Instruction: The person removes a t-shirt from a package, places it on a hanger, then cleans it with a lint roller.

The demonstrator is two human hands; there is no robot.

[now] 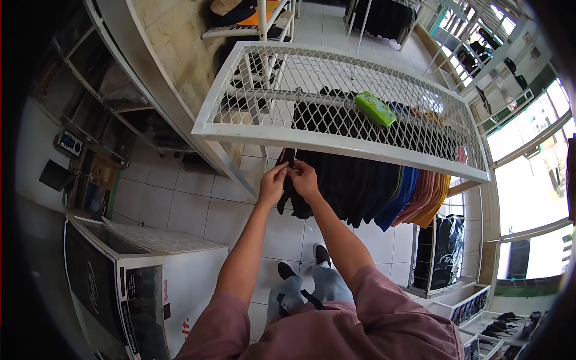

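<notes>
A row of garments hangs from the rack under a white mesh shelf [288, 137]. At the row's left end is a black garment [290, 157], its upper part just below the shelf's front edge. My left hand [273, 185] pinches this garment from the left. Close beside it, my right hand [305, 180] has its fingers closed on the same black cloth. The fingertips of both hands nearly meet, and the exact part they grip is too small to make out. More black garments [351, 189] hang to the right, followed by a blue garment [400, 198], pink ones and a yellow one [437, 201].
A bright green packet [376, 109] lies on the mesh shelf. A white display case [198, 288] stands at the lower left. To the right, black bags [449, 252] hang on a low rack. White tiles [228, 219] cover the floor around my feet.
</notes>
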